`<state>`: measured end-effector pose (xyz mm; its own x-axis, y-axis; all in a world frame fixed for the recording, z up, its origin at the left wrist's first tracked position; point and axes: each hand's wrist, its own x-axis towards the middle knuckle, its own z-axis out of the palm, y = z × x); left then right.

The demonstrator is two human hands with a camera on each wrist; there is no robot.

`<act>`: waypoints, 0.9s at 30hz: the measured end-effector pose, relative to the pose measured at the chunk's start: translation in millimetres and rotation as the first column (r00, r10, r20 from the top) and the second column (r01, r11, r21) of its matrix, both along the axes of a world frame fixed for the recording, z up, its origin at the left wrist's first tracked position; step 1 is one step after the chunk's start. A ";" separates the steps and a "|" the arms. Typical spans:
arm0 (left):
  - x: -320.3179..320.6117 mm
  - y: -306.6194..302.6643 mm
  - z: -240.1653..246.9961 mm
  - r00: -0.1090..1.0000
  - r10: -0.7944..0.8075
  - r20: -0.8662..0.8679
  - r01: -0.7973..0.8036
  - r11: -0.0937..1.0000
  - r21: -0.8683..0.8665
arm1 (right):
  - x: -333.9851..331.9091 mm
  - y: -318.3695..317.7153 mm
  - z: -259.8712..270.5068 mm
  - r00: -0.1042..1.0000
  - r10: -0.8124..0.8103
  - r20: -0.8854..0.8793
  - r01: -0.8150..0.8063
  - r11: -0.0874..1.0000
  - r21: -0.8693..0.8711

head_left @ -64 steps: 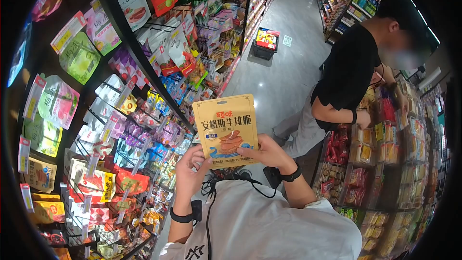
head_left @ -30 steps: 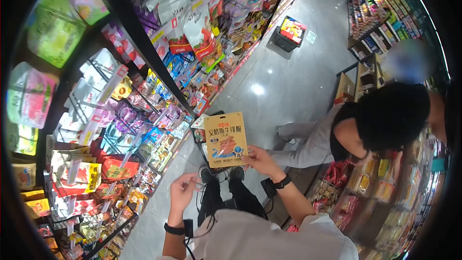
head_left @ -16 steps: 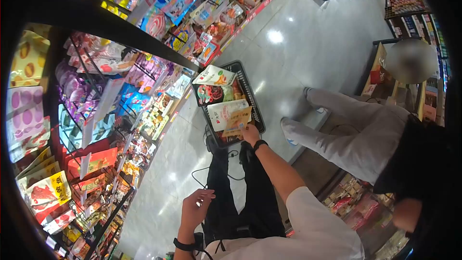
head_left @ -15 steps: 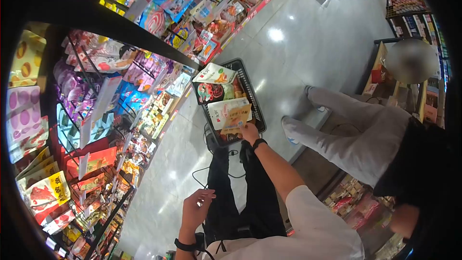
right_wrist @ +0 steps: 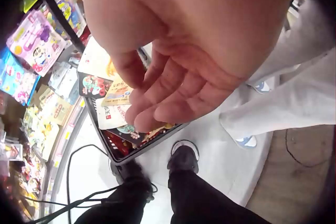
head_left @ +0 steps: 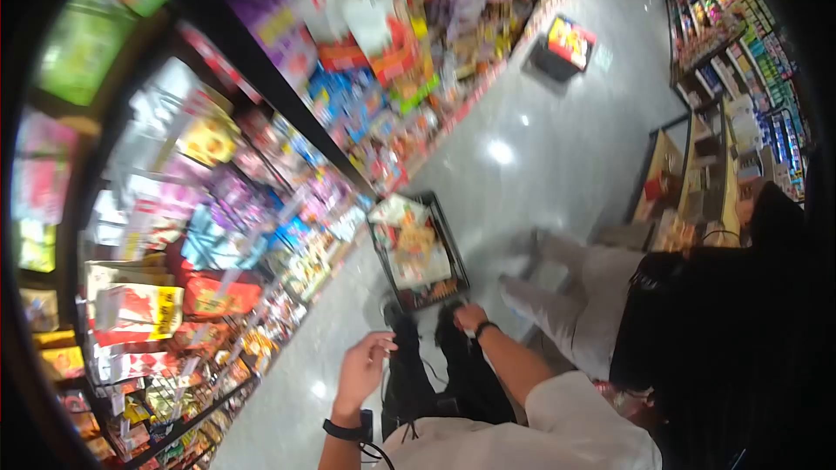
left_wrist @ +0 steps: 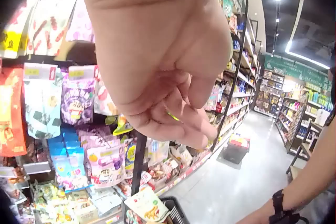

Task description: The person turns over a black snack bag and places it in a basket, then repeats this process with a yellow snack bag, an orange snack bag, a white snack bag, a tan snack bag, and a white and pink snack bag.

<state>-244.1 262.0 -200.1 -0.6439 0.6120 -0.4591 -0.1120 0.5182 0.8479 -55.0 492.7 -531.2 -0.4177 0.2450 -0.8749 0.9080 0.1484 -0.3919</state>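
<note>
A black shopping basket (right_wrist: 137, 153) stands on the floor just in front of the person's feet. Inside lies a tan snack pouch (right_wrist: 117, 95), on top of a white pouch (right_wrist: 111, 118) and other packets. The right hand (head_left: 471, 318) hangs near the basket's front right corner, holding nothing; its fingers (right_wrist: 163, 109) are loosely curled in the right wrist view. Further left, the left hand (head_left: 364, 365) is raised beside the legs. Its palm (left_wrist: 157, 40) is bare in the left wrist view, with the fingers softly bent.
Racks of hanging snack bags (head_left: 222, 292) line the left side. A person in grey trousers (head_left: 579, 300) stands at the right. Farther along the aisle another dark basket (head_left: 557, 61) sits on the floor. Cables (right_wrist: 79, 203) trail by the feet.
The tan pouch went from both hands to the right hand alone, then down into the basket, where it was let go. The right hand has drawn back. The head view has tilted up again since half a second ago.
</note>
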 end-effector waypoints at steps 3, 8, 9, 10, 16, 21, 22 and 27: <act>6.3 11.9 40.6 0.996 -0.033 -0.078 0.041 0.994 0.102 | 19.4 12.4 24.9 0.983 0.167 -0.073 -0.164 0.985 0.048; 16.1 12.6 108.4 0.979 -0.025 -0.202 0.048 0.992 0.112 | 24.2 29.4 57.6 0.843 -0.532 0.081 0.536 0.816 -0.218; 20.6 6.8 114.5 0.975 -0.011 -0.223 0.038 0.992 0.117 | 22.6 33.3 67.3 0.860 -0.507 0.060 0.508 0.838 -0.200; 23.4 1.2 122.8 0.976 -0.001 -0.218 0.023 0.995 0.096 | 16.0 35.6 76.0 0.877 -0.479 0.038 0.478 0.859 -0.185; 34.2 -54.9 125.4 0.963 0.094 -0.253 -0.064 0.990 0.125 | -36.4 37.1 96.4 0.848 -0.510 -0.144 0.457 0.841 -0.288; 34.2 -116.4 141.5 0.938 0.176 -0.299 -0.131 0.978 0.163 | -82.0 11.7 142.9 0.834 -0.502 -0.229 0.436 0.854 -0.282; 33.8 -131.8 142.3 0.934 0.182 -0.308 -0.136 0.977 0.164 | -86.7 -1.3 156.7 0.828 -0.506 -0.241 0.444 0.855 -0.268; 20.7 -215.2 137.0 0.920 0.270 -0.285 -0.191 0.942 0.276 | -137.0 -79.8 205.2 0.804 -0.459 -0.378 0.295 0.860 -0.416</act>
